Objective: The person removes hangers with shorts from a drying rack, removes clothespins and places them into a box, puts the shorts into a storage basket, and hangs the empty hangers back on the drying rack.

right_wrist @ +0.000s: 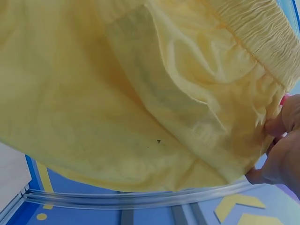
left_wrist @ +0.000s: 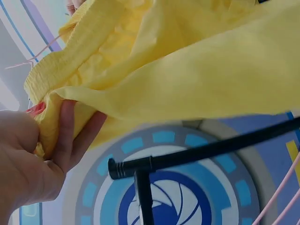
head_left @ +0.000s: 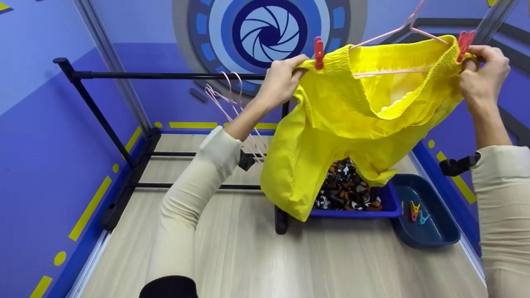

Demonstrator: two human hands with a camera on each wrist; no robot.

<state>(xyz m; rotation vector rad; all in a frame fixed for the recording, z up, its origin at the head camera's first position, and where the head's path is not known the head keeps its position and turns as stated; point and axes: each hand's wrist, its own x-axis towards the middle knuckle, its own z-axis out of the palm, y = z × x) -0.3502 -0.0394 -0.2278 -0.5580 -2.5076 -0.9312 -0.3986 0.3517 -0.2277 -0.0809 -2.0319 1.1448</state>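
Woodgrain surface (head_left: 232,252), crinkle-waisted yellow shorts (head_left: 352,128)

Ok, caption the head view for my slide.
Left hand and right hand hold yellow shorts on a pink hanger, two red clothespins clipped on.

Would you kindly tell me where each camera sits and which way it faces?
Head: worn on the head, facing forward and down at the yellow shorts; left hand, right hand and sleeves show.
Left wrist: worn there, facing the shorts and black rack; left hand and part of the right show.
Right wrist: worn there, facing the shorts; right hand shows.
Head and left wrist share the rack.
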